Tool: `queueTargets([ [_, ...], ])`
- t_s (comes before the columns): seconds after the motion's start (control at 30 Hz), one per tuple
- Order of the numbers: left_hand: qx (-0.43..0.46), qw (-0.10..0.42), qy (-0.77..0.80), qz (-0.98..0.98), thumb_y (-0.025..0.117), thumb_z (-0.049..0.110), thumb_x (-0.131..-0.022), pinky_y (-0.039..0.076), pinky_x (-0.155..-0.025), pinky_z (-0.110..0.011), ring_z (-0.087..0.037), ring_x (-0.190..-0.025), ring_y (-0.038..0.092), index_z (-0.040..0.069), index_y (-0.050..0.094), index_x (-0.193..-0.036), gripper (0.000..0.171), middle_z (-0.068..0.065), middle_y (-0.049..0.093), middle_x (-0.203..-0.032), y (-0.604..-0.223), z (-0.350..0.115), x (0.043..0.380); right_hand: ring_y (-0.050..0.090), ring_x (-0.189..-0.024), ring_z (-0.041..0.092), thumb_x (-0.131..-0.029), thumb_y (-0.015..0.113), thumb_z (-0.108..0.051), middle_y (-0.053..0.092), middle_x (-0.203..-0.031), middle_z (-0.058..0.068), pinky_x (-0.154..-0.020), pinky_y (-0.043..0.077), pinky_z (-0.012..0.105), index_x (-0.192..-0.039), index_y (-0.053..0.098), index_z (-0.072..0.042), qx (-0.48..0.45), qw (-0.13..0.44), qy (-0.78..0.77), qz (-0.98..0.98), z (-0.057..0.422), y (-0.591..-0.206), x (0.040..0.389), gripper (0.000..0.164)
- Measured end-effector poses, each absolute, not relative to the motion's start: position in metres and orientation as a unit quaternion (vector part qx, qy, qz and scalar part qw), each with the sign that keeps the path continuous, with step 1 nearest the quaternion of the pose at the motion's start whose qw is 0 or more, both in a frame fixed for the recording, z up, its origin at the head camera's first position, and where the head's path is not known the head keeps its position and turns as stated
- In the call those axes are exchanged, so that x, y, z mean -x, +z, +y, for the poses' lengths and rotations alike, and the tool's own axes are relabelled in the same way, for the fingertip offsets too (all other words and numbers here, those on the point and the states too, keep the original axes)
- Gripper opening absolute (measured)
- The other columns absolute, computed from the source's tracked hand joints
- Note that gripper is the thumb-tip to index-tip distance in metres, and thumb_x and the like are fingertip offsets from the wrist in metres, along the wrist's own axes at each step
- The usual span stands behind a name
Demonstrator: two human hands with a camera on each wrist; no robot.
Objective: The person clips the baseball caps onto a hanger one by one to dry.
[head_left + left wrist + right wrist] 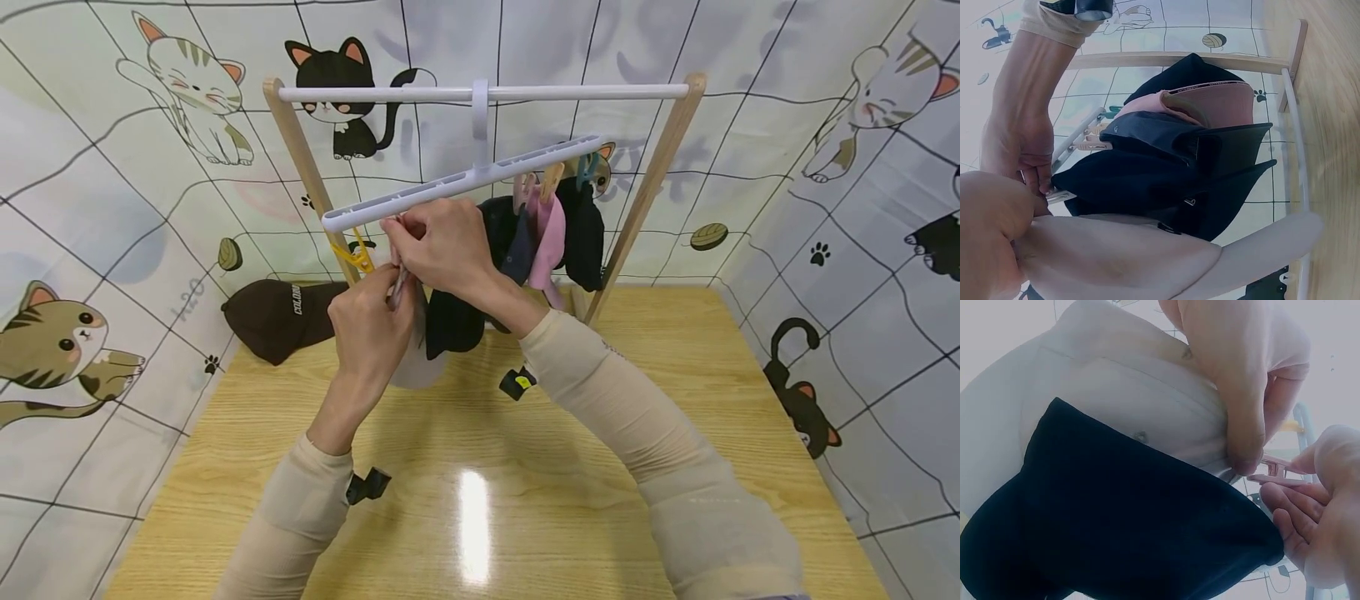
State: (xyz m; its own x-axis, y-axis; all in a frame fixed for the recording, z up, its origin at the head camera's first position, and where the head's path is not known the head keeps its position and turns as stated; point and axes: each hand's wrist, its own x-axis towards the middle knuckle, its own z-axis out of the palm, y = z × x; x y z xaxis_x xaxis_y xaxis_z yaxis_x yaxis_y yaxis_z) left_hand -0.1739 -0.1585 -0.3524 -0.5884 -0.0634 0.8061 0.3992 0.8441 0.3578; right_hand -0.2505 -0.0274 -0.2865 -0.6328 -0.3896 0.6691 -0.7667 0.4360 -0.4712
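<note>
The left hand [367,321] grips the edge of a pale cap [1116,256] just below the left half of a white clip hanger [420,193]. Close above it, the right hand [446,242] pinches a pink clothespin [1275,470] between thumb and fingers, near the cap's edge. In the right wrist view a black cap [1147,519] covers part of the pale one. Further right on the hanger hang a dark blue cap [519,250], a pink cap [551,233] and another black cap [583,237], with clothespins above them. The right hand partly hides the hanger's middle in the head view.
A wooden rack with a white rail [585,92] carries the hanger, which slants. A yellow clothespin [360,258] dangles from its left end. On the wooden table [600,500], a brown cap [262,312] lies at the back left. Cat-print sheets surround the table.
</note>
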Motion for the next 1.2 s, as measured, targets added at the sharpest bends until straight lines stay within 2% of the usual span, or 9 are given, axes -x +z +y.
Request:
queueTargets([
  [0.3, 0.098, 0.451, -0.248, -0.852, 0.072, 0.007, -0.107, 0.041, -0.054, -0.039, -0.032, -0.055, 0.057, -0.011, 0.075, -0.100, 0.020, -0.021, 0.069, -0.071, -0.349, -0.156, 0.173, 0.059, -0.054, 0.017, -0.109, 0.071, -0.024, 0.075, -0.067, 0.006, -0.052, 0.027, 0.020, -0.079, 0.084, -0.007, -0.357, 0.241, 0.390, -0.814, -0.027, -0.286, 0.248, 0.037],
  [0.43, 0.093, 0.448, -0.247, -0.855, 0.072, 0.008, -0.108, 0.044, -0.054, -0.040, -0.033, -0.056, 0.060, -0.012, 0.075, -0.101, 0.021, -0.022, 0.072, -0.074, -0.348, -0.157, 0.173, 0.061, -0.056, 0.017, -0.109, 0.071, -0.024, 0.077, -0.069, 0.006, -0.052, 0.028, 0.020, -0.081, 0.085, -0.007, -0.358, 0.243, 0.388, -0.814, -0.027, -0.286, 0.248, 0.036],
  [0.87, 0.095, 0.438, -0.244, -0.860, 0.069, 0.015, -0.113, 0.057, -0.058, -0.052, -0.039, -0.065, 0.071, -0.012, 0.074, -0.107, 0.028, -0.025, 0.074, -0.082, -0.345, -0.157, 0.171, 0.064, -0.061, 0.020, -0.108, 0.072, -0.024, 0.078, -0.071, 0.008, -0.054, 0.031, 0.021, -0.084, 0.087, -0.005, -0.363, 0.241, 0.384, -0.814, -0.024, -0.282, 0.248, 0.034],
  [1.0, 0.099, 0.436, -0.239, -0.862, 0.067, 0.017, -0.115, 0.056, -0.058, -0.052, -0.040, -0.066, 0.070, -0.011, 0.072, -0.110, 0.029, -0.025, 0.072, -0.083, -0.343, -0.157, 0.170, 0.063, -0.061, 0.021, -0.108, 0.071, -0.024, 0.074, -0.068, 0.009, -0.055, 0.032, 0.022, -0.083, 0.086, -0.004, -0.362, 0.237, 0.378, -0.818, -0.024, -0.281, 0.247, 0.036],
  [1.2, 0.104, 0.438, -0.241, -0.860, 0.070, 0.014, -0.113, 0.046, -0.058, -0.042, -0.035, -0.061, 0.062, -0.009, 0.070, -0.100, 0.026, -0.022, 0.068, -0.076, -0.342, -0.159, 0.171, 0.063, -0.065, 0.020, -0.106, 0.077, -0.029, 0.073, -0.068, 0.008, -0.056, 0.032, 0.022, -0.078, 0.082, -0.005, -0.358, 0.222, 0.374, -0.826, -0.025, -0.280, 0.247, 0.037],
])
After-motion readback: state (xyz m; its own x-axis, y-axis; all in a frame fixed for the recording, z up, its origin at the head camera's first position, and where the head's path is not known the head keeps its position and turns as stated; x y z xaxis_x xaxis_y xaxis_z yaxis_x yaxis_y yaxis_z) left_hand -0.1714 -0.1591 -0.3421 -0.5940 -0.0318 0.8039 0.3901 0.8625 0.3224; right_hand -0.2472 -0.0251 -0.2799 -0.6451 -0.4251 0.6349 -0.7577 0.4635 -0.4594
